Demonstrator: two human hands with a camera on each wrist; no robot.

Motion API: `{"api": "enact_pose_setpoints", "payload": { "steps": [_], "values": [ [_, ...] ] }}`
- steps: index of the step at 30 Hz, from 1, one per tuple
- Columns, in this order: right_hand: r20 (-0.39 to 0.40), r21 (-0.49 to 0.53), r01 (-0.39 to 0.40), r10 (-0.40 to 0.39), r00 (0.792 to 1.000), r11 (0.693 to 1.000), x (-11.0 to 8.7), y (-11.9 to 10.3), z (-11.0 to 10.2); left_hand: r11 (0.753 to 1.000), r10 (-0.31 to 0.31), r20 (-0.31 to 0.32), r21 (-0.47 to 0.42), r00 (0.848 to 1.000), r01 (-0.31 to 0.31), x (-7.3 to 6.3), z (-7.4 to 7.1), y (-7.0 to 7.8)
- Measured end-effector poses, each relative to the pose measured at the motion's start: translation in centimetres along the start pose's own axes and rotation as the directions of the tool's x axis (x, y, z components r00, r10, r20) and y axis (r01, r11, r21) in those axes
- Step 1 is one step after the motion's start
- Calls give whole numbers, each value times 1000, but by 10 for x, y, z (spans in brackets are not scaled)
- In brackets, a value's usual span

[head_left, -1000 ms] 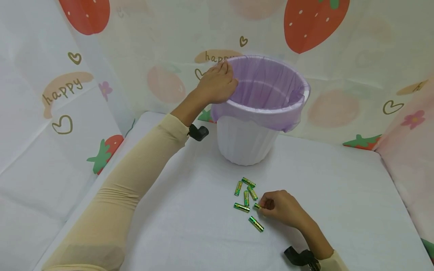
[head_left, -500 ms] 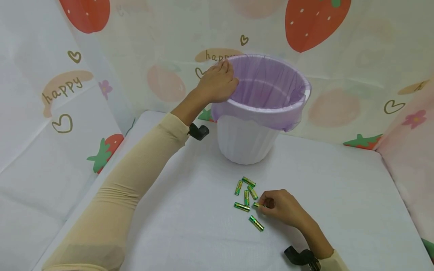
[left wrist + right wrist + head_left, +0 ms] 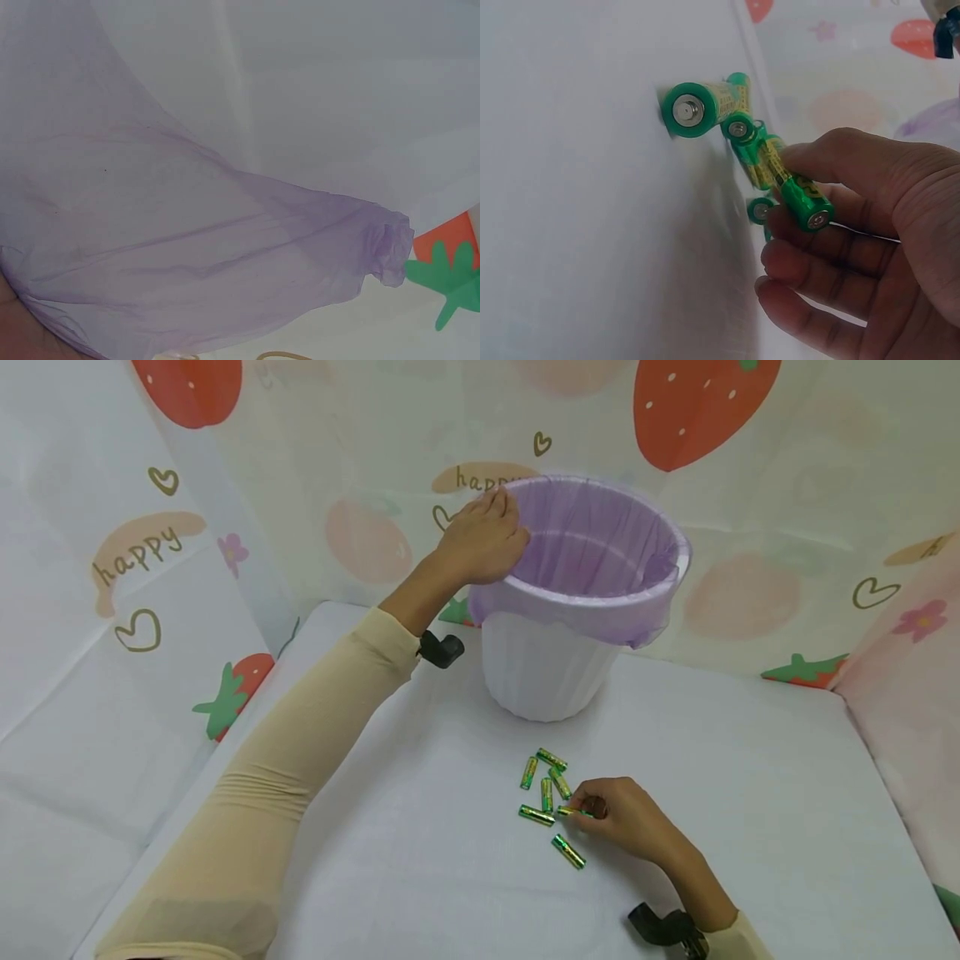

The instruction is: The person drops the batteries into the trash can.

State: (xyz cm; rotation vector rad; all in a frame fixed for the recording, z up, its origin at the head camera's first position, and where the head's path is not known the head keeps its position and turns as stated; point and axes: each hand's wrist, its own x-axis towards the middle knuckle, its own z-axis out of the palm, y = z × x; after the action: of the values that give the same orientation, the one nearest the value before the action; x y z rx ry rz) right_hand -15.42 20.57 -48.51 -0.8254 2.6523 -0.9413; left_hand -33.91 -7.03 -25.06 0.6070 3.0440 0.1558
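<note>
At the left side of the white trash can (image 3: 543, 668), my left hand (image 3: 483, 539) grips the rim, which a purple trash bag (image 3: 592, 543) lines and overhangs. In the left wrist view the bag's loose outer fold (image 3: 210, 240) fills much of the picture, and only a sliver of the hand shows at the lower left. My right hand (image 3: 622, 818) pinches a green and gold battery (image 3: 799, 191) between thumb and fingers, just over the table. Several like batteries (image 3: 547, 795) lie loose to its left; one (image 3: 568, 852) lies nearer the front.
The white-covered table (image 3: 420, 860) runs around the trash can and batteries. A strawberry-print backdrop (image 3: 750, 527) rises close behind the can and along both sides. Each wrist carries a black camera mount (image 3: 441, 649).
The battery in my right hand has turned and now lies more level, with more of its length showing between the fingers. My left hand stays on the rim.
</note>
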Motion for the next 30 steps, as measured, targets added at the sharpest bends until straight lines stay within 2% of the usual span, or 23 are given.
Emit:
{"api": "enact_pose_setpoints", "payload": {
  "steps": [13,21,30],
  "values": [
    [-14,13,25,-25,1000,1000,-2,-12,-7,1000,0,0,-4,1000,0,-1,-2,1],
    [-10,114,65,-64,998,991,-5,-24,-14,1000,0,5,-1,1000,0,0,-1,0],
    [-32,127,126,-123,992,984,-8,-41,-30,1000,2,5,0,1000,-2,0,0,0]
  ]
}}
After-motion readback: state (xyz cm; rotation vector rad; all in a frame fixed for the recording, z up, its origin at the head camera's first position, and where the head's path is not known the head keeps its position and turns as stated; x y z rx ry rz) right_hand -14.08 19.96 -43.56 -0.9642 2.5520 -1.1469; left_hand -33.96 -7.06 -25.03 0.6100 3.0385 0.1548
